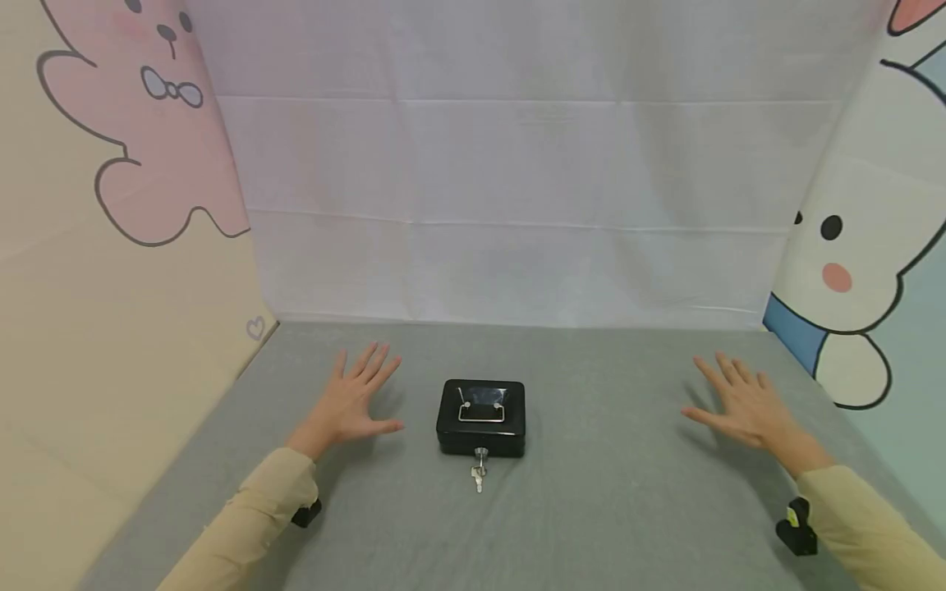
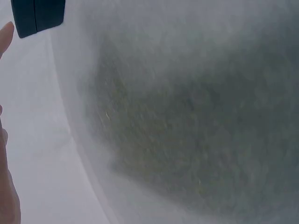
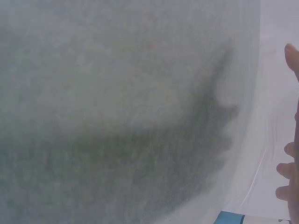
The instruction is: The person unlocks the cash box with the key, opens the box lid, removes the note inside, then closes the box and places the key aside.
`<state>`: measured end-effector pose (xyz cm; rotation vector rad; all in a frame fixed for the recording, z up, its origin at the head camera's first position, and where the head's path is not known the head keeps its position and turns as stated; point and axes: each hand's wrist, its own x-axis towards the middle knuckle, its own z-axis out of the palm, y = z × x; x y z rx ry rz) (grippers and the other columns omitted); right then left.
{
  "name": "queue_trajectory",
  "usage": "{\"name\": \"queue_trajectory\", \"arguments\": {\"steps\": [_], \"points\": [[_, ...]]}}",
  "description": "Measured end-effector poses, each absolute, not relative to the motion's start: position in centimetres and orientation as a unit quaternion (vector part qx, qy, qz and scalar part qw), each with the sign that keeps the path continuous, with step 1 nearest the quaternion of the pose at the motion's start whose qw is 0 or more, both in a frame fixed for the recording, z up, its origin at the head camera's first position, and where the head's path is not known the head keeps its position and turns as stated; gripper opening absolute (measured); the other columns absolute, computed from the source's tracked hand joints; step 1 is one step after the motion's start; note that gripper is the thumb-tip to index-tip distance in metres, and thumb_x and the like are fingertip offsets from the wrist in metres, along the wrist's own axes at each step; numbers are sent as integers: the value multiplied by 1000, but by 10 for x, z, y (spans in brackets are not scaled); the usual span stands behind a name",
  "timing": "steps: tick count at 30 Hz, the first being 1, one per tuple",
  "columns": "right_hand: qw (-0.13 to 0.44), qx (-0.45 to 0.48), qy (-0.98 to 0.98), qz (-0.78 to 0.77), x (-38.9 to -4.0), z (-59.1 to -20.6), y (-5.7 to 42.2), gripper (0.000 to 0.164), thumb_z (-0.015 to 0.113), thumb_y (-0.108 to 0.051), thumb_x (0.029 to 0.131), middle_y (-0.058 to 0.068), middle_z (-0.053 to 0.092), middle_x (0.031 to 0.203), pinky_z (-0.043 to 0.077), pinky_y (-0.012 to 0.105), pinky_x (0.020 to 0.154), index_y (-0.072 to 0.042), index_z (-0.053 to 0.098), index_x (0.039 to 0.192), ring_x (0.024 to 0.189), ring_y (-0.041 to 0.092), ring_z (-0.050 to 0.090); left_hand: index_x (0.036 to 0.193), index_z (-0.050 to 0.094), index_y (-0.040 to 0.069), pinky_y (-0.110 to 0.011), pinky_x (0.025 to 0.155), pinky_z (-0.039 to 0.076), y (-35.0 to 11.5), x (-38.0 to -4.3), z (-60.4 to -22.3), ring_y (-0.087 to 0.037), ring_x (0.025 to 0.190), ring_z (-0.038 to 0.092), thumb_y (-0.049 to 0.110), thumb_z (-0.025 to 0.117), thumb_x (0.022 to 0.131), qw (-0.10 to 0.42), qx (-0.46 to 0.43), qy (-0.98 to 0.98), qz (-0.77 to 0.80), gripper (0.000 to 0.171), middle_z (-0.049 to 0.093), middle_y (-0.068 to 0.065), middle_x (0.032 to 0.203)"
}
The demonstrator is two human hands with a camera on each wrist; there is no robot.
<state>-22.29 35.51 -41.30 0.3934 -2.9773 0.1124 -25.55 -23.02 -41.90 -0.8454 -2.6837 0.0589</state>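
A small black cash box (image 1: 482, 419) sits on the grey table with its lid down and a wire handle (image 1: 481, 417) on top. From the lock at its front hangs a ring with keys (image 1: 479, 476). To the left of the box, my left hand (image 1: 353, 402) is spread, palm down and holding nothing. Farther off on the right side, my right hand (image 1: 742, 406) is likewise spread over the table with nothing in it. The left wrist view catches a corner of the cash box (image 2: 39, 16) at its top left; the right wrist view has only fingers (image 3: 292, 170) and their shadow.
The grey cloth-covered table (image 1: 591, 509) runs back to a white hanging sheet (image 1: 517, 180). Cartoon-printed panels (image 1: 133, 328) flank it on the left and right. A black wrist device (image 1: 798, 529) sits below the right sleeve, another (image 1: 306, 515) below the left.
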Motion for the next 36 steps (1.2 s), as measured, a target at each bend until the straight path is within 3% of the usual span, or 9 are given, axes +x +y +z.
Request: {"name": "queue_trajectory", "arguments": {"steps": [9,16,20,27,36], "points": [[68,141,-986,58,-224,-417,352,91,55,-58,80,38,24,136,17,71,92,-3,21,143,121,56,24,144,25,12,-58,106,6,-209,-245,-421,-32,137,14,73,50,72,144,-328,-933,-34,98,17,-14,150],[87,158,-981,73,-223,-417,344,87,59,-54,79,37,27,135,21,67,93,1,28,139,119,54,28,144,27,11,-54,103,26,-192,-237,-423,-36,132,26,70,50,75,139,-364,-918,-78,94,25,-17,146],[108,173,-975,88,-223,-417,339,84,63,-51,77,36,32,133,25,65,92,2,34,136,117,53,32,143,28,10,-52,101,31,-182,-234,-423,-34,131,28,66,54,75,124,-370,-915,-102,92,25,-15,147],[107,174,-974,99,-222,-419,331,84,64,-51,76,33,35,133,31,64,89,2,35,135,116,51,36,144,25,13,-51,100,33,-168,-235,-425,-31,132,29,66,53,77,103,-363,-918,-119,90,23,-9,148],[121,187,-966,134,-221,-426,320,80,67,-45,76,30,39,130,33,63,88,3,37,133,115,48,39,144,26,13,-52,97,36,-162,-233,-430,-33,127,36,62,56,77,94,-367,-914,-145,89,27,-12,147]]}}
